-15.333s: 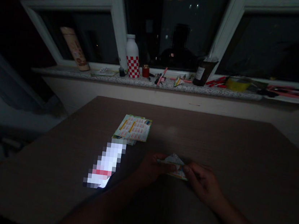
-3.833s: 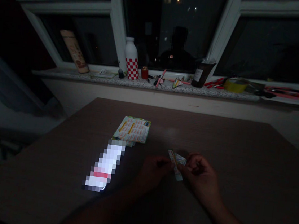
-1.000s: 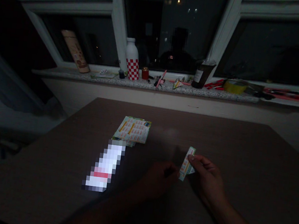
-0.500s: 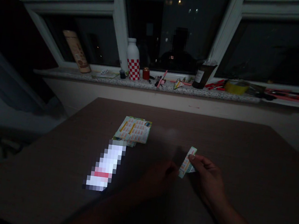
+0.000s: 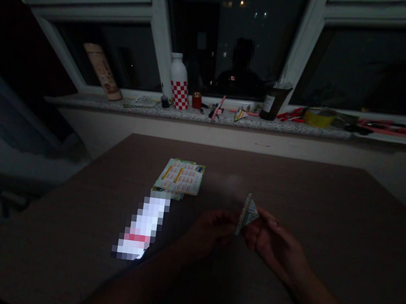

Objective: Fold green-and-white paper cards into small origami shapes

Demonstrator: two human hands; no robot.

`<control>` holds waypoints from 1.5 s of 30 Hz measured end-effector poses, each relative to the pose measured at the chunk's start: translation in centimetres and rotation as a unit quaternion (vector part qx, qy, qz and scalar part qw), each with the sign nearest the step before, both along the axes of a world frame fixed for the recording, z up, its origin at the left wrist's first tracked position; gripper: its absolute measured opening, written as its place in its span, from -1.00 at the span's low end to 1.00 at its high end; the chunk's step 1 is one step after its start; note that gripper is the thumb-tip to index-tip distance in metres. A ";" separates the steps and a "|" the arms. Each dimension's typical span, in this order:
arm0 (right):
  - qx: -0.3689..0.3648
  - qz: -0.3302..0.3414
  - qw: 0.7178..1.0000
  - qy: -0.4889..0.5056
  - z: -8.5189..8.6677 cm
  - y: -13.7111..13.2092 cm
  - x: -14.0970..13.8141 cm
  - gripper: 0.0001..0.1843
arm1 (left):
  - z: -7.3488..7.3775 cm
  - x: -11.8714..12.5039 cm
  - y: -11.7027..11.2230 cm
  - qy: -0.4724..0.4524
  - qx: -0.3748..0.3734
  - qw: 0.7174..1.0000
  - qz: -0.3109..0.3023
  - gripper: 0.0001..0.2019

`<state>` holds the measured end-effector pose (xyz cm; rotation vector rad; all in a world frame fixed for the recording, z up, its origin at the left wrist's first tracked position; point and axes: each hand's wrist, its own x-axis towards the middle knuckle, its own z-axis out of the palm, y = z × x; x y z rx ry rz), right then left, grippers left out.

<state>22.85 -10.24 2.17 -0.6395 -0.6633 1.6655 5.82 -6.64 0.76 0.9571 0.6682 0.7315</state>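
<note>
A small folded piece of printed paper [image 5: 247, 212] stands on edge between my two hands, a little above the dark brown table [image 5: 329, 207]. My right hand [image 5: 275, 244] pinches its lower right side with curled fingers. My left hand [image 5: 210, 229] is closed against its lower left edge; the room is dim and the fingertips are hard to make out. A stack of printed paper sheets [image 5: 181, 178] lies flat on the table to the upper left of my hands.
A lit phone [image 5: 141, 231] lies on the table left of my left hand. The stone windowsill [image 5: 192, 115] behind holds a red-checked white bottle [image 5: 179, 82], a leaning tube [image 5: 102, 71], a dark jar [image 5: 273, 101], pens and yellow tape [image 5: 318, 117].
Half a second ago only my right hand held the folded paper, tilted flat-on. Now it stands edge-on as a pointed shape and my left hand has closed in on it.
</note>
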 end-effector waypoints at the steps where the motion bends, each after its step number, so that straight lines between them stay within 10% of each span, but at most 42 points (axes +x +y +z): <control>1: -0.001 0.018 1.000 0.005 0.0 0.0 0.0 -0.60 | 0.1 -0.1 0.0 -0.027 -0.034 0.999 -0.011 -0.75; 14: 0.013 -0.027 0.992 -0.125 -2.0 0.6 -0.6 -0.80 | 0.2 -0.1 -0.4 -0.075 -0.144 0.985 -0.053 -0.75; 29: -0.022 -0.112 0.936 -0.334 -2.1 0.2 -0.2 -0.75 | -0.3 0.3 -0.1 0.065 -0.007 0.998 -0.023 -0.69; 45: -0.034 -0.125 0.947 -0.293 -1.8 0.1 -0.9 -0.73 | 0.4 0.1 -1.2 0.243 0.257 0.935 0.028 -0.77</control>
